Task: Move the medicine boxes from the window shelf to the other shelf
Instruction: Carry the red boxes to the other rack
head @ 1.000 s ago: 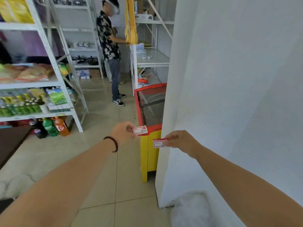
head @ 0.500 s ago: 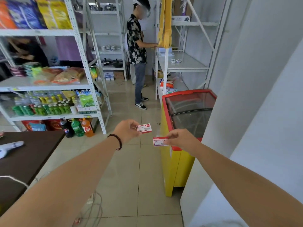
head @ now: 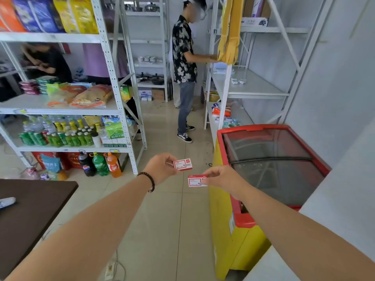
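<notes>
My left hand (head: pixel 161 168) pinches a small red-and-white medicine box (head: pixel 183 164) held out over the tiled floor. Slightly lower and to the right, my right hand (head: pixel 221 178) grips a second red-and-white medicine box (head: pixel 195 180). The two boxes are close together but apart. Far ahead on the right stands a white metal shelf (head: pixel 255 91) with two small white boxes (head: pixel 238 81) on its middle board.
A red-and-yellow chest freezer (head: pixel 249 226) stands at my right against a white wall. A person in a patterned shirt (head: pixel 184 57) stands in the aisle beside the far shelf. A stocked goods rack (head: pixel 113 110) lines the left, a dark table (head: pixel 40 201) sits at lower left.
The view has swung left and forward past the white wall, showing more of the aisle, freezer and dark table. Both hands still hold their boxes out in front.
</notes>
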